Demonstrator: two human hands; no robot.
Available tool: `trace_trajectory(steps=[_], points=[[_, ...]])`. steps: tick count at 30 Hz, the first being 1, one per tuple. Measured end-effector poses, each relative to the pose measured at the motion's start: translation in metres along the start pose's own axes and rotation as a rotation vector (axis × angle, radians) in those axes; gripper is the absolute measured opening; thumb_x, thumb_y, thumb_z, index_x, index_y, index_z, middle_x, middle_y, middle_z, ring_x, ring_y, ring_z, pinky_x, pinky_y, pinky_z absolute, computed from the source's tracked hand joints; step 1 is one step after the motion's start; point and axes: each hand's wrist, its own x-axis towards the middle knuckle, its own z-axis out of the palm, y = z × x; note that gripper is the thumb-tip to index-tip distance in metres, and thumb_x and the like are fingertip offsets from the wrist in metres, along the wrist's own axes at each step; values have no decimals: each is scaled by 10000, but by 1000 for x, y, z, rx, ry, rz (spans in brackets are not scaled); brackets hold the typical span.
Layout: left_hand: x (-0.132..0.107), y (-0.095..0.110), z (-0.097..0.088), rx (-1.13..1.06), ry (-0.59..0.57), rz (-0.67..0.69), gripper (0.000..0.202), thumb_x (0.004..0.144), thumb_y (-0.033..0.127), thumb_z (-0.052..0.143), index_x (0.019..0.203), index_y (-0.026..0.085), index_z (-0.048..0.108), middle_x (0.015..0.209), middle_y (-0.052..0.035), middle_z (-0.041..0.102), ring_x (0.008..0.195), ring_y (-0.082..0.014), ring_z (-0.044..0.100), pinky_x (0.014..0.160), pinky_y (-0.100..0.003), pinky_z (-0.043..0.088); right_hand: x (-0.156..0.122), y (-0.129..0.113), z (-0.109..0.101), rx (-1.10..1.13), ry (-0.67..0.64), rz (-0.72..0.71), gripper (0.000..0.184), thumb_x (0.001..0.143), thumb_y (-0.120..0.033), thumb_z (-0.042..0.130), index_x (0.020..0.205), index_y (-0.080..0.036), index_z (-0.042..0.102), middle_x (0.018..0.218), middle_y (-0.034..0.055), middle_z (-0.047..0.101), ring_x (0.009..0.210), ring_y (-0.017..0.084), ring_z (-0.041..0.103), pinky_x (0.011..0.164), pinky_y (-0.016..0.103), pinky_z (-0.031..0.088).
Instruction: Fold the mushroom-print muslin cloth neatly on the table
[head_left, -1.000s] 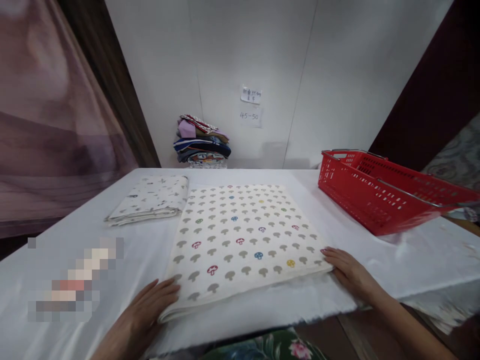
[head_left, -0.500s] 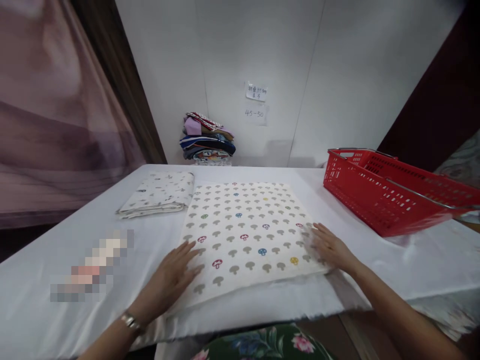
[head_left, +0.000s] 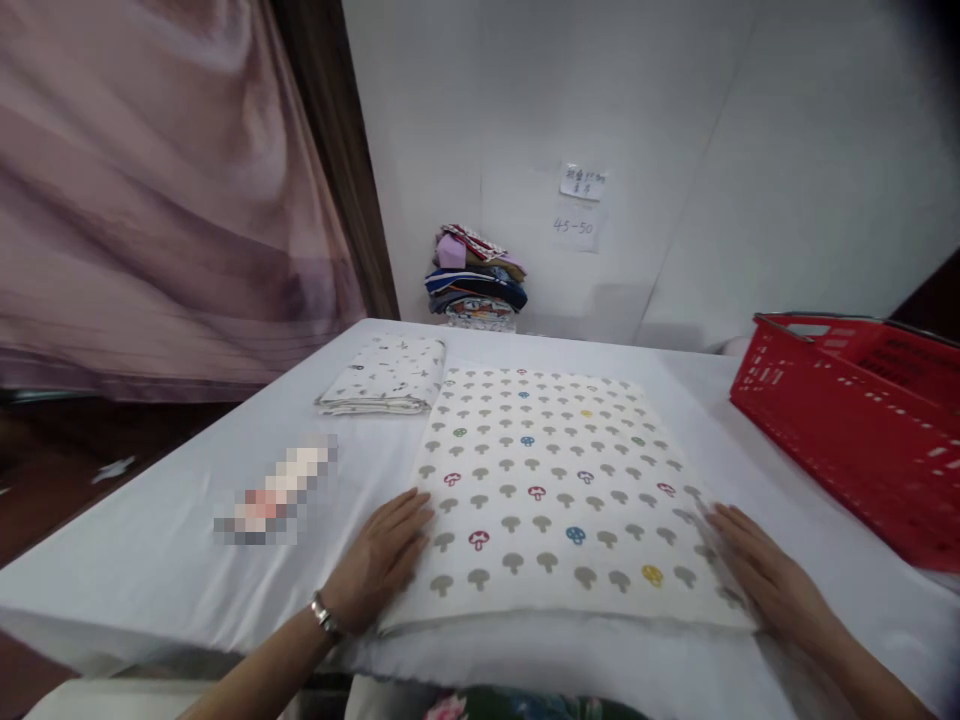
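Mushroom-Print Cloth (head_left: 559, 505) Lies Flat Between Two Hands

The cloth rests on a white-covered bench (head_left: 142, 570), left hand (head_left: 382, 560) and right hand (head_left: 776, 580) at opposite side edges, apparently to keep it smooth. Their fingers lie extended, loosely together, pinching nothing. Beyond, left, sits a folded cloth (head_left: 390, 372); right, a red basket (head_left: 847, 435). A lower wall paper (head_left: 574, 227) reads "45-50"; the upper one's (head_left: 583, 182) handwriting is too blurred to read.

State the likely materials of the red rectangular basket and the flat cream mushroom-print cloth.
Red rectangular basket: smooth, likely plastic, from its slotted, evenly coloured walls. Flat cream mushroom-print cloth: matte fabric, perhaps cotton, from its soft, unshiny surface.
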Motion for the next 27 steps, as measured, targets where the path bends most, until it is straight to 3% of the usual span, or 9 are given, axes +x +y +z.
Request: trace_trajectory(steps=[3, 5, 8, 13, 16, 22, 27], points=[[-23, -4, -14, -32, -25, 82, 350, 829, 136, 433, 1129, 235, 585, 1217, -58, 593, 1133, -180, 532, 942, -336, 477, -34, 27, -3, 80, -6, -93, 576, 781, -331, 460, 1336, -456, 367, 1332, -4, 475, 1228, 264, 424, 1023, 456, 393], [-36, -5, -21, -45, -49, 113, 407, 800, 88, 421, 1130, 264, 582, 1219, -41, 593, 1120, -177, 539, 924, -325, 491, -55, 41, -1, 73, -48, -125, 674, 713, -307, 505, 1353, -445, 343, 1323, 30, 483, 1225, 249, 422, 1035, 381, 355], [-44, -6, -29, -55, -60, 123, 471, 778, 86, 420, 1184, 290, 547, 1263, -30, 562, 1146, -192, 521, 920, -336, 495, -69, 46, 1, 11, -91, -144, 800, 645, -280, 541, 1388, -413, 278, 1341, 61, 457, 1223, 263, 419, 1040, 378, 325], [-34, -4, -31, -75, -86, 209, 527, 753, 134, 450, 1261, 276, 477, 1352, -37, 478, 1213, -221, 457, 944, -382, 473, -47, 30, -9, -81, -86, -251, 778, 656, -282, 553, 1381, -413, 305, 1318, 56, 481, 1162, 294, 485, 956, 453, 449], [-29, -3, -23, -57, -49, 257, 588, 704, 64, 424, 1259, 254, 478, 1338, -48, 491, 1226, -218, 442, 961, -404, 452, -34, 23, -13, -109, -61, -265, 749, 682, -284, 553, 1378, -421, 312, 1328, 43, 470, 1138, 286, 510, 863, 438, 524], [-31, -2, -3, -26, 43, 233, 755, 583, -48, 335, 1251, 268, 488, 1276, -30, 550, 1221, -188, 453, 995, -434, 404, -32, 19, -8, -102, -94, -228, 750, 730, -177, 482, 1404, -407, 249, 1397, 1, 394, 1201, 283, 461, 906, 490, 503], [-32, -2, -1, -9, 56, 273, 693, 663, 9, 374, 1299, 278, 441, 1295, -21, 536, 1238, -185, 440, 1035, -431, 363, -34, 13, -9, -87, -81, -239, 722, 769, -197, 490, 1423, -341, 219, 1419, 38, 368, 1247, 271, 417, 965, 465, 458]])
